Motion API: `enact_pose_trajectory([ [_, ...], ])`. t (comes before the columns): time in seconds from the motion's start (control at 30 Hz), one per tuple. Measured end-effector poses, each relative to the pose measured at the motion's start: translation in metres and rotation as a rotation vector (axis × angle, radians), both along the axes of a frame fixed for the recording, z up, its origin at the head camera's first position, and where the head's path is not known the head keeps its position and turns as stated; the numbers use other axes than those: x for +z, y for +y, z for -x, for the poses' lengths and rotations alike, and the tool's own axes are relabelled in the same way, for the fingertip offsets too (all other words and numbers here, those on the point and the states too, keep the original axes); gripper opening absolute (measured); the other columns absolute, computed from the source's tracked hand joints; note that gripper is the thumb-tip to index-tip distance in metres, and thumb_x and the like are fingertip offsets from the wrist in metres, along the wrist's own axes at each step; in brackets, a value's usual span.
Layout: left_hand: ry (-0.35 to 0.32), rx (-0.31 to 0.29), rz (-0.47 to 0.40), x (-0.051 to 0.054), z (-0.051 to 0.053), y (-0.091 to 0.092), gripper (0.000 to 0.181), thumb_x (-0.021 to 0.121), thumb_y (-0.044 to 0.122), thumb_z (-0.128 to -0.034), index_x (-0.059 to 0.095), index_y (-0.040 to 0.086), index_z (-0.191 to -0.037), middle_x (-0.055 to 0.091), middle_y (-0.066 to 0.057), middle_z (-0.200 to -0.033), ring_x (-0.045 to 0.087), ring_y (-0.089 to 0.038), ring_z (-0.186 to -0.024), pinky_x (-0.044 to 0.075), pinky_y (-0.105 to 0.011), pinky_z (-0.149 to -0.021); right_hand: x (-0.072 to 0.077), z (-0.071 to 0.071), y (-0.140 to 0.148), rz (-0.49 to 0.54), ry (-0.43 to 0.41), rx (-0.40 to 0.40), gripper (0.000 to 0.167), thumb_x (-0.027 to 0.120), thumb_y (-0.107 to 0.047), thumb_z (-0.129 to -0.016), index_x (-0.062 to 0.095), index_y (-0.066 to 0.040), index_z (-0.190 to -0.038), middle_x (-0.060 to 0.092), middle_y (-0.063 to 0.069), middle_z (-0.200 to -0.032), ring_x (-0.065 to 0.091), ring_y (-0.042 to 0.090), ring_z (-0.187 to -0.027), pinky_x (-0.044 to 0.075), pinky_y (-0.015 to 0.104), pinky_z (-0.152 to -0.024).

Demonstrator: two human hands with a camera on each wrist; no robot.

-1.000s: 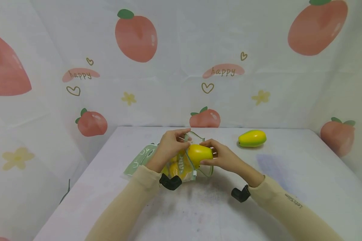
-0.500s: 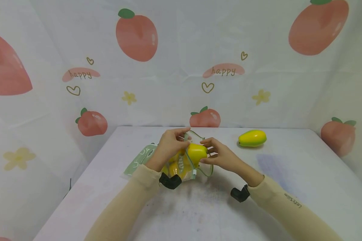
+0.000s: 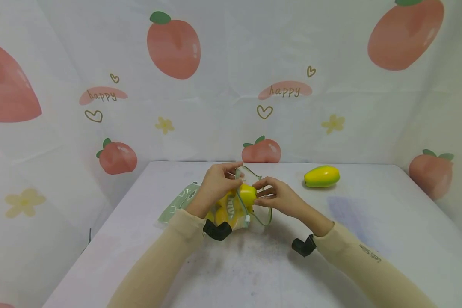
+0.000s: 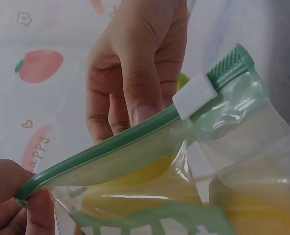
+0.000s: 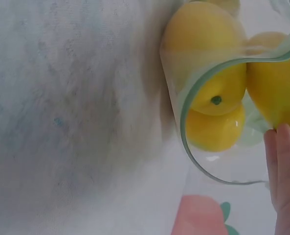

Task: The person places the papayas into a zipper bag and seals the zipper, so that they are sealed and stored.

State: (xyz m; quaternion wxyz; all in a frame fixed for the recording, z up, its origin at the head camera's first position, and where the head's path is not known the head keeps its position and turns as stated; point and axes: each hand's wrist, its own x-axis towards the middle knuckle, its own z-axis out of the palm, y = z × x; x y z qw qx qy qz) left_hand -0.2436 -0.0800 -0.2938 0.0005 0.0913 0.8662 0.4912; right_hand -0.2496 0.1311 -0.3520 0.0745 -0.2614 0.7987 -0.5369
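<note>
A clear zip bag [image 3: 236, 220] with a green rim and a white slider [image 4: 194, 95] lies on its side, its mouth held wide toward the right. My left hand [image 3: 217, 184] pinches the far edge of that rim. A smooth yellow papaya [image 3: 247, 193] sits mostly inside the mouth, above several other yellow fruits [image 5: 215, 132] in the bag. Fingertips of my right hand [image 3: 279, 194] touch its outer end at the opening. The right wrist view shows two of these fingers straight against the papaya; the thumb is out of sight there.
Another papaya [image 3: 321, 176], yellow with a green underside, lies at the back right of the white table [image 3: 254, 273]. Left of the filled bag, a flat green printed bag [image 3: 180, 202] lies partly behind my left forearm. A fruit-patterned cloth [image 3: 223, 55] hangs behind the table.
The papaya has moved left, deeper into the bag, with my right hand following. My right fingers have gone from gripping its end to touching it. My left hand stays on the rim.
</note>
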Motion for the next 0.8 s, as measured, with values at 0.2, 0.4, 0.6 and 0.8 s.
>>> enact_pose_trajectory([
  [0.2, 0.018, -0.009, -0.005, 0.001, 0.000, 0.000, 0.051, 0.068, 0.008, -0.0832, 0.062, 0.020, -0.132, 0.067, -0.004, -0.107, 0.064, -0.020, -0.098, 0.055, -0.027, -0.077, -0.001, 0.001, -0.004, -0.036, 0.034, -0.001, 0.038, 0.072, -0.011, -0.086, 0.059, 0.000, -0.121, 0.061, 0.016, -0.118, 0.064, 0.029, -0.105, 0.055, 0.035, -0.088],
  [0.4, 0.010, -0.009, -0.006, 0.003, -0.001, 0.001, 0.050, 0.068, 0.009, -0.0840, 0.061, 0.021, -0.133, 0.067, -0.004, -0.107, 0.064, -0.020, -0.099, 0.055, -0.028, -0.078, -0.002, 0.002, -0.007, -0.064, 0.050, -0.019, 0.037, 0.072, -0.013, -0.086, 0.061, -0.002, -0.119, 0.063, 0.014, -0.113, 0.066, 0.026, -0.102, 0.055, 0.035, -0.087],
  [0.6, 0.007, -0.009, -0.008, 0.003, -0.002, 0.001, 0.050, 0.068, 0.008, -0.0842, 0.062, 0.019, -0.132, 0.068, -0.003, -0.104, 0.064, -0.019, -0.097, 0.055, -0.028, -0.078, -0.002, 0.002, -0.010, -0.071, 0.083, -0.004, 0.036, 0.072, -0.013, -0.086, 0.061, -0.002, -0.119, 0.065, 0.013, -0.114, 0.066, 0.026, -0.101, 0.055, 0.036, -0.088],
  [0.8, 0.005, -0.001, -0.006, 0.002, -0.001, 0.002, 0.050, 0.069, 0.009, -0.0844, 0.062, 0.020, -0.132, 0.068, -0.002, -0.104, 0.065, -0.019, -0.096, 0.055, -0.028, -0.078, -0.002, 0.003, -0.012, -0.073, 0.090, 0.007, 0.036, 0.073, -0.014, -0.086, 0.062, -0.002, -0.118, 0.065, 0.013, -0.112, 0.066, 0.025, -0.100, 0.055, 0.035, -0.087],
])
